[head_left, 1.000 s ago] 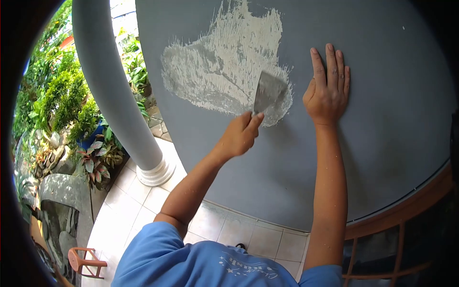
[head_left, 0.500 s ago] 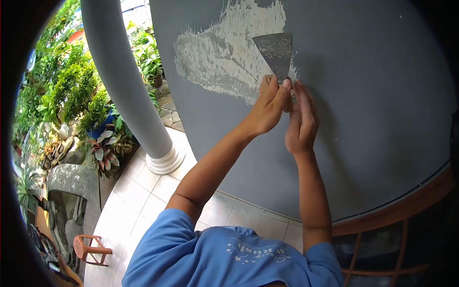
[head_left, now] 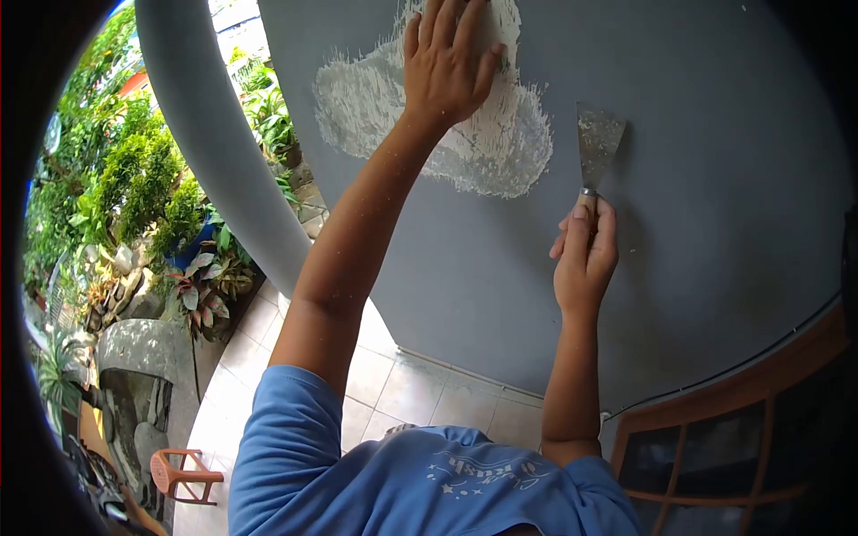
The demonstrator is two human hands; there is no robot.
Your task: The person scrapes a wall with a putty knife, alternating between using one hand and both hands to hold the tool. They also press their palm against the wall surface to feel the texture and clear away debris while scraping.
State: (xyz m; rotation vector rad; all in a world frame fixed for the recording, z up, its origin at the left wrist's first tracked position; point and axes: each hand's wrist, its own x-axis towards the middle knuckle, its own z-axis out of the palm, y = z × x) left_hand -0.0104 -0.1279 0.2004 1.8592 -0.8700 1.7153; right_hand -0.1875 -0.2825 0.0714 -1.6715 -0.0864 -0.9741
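Note:
My left hand (head_left: 447,71) lies with fingers spread over the upper part of a rough whitish patch (head_left: 500,147) on the grey wall (head_left: 706,170). Nothing is held in it. In my right hand (head_left: 585,255) is a putty knife (head_left: 601,141), its fingers wrapped round the handle. The triangular metal blade is speckled with pale residue and points upward, to the right of the patch. Bare streaks and ragged edges mark the patch where grey shows through the white.
A round grey pillar (head_left: 214,134) stands left of the wall, with garden plants (head_left: 134,170) and rocks beyond. An orange-brown plastic stool (head_left: 185,475) is on the pale tiled floor (head_left: 380,384). At lower right is a wood-framed window (head_left: 724,451).
The hands have parted. My left hand has moved up onto the patch with fingers spread, while my right hand has taken the putty knife away to the right and lower.

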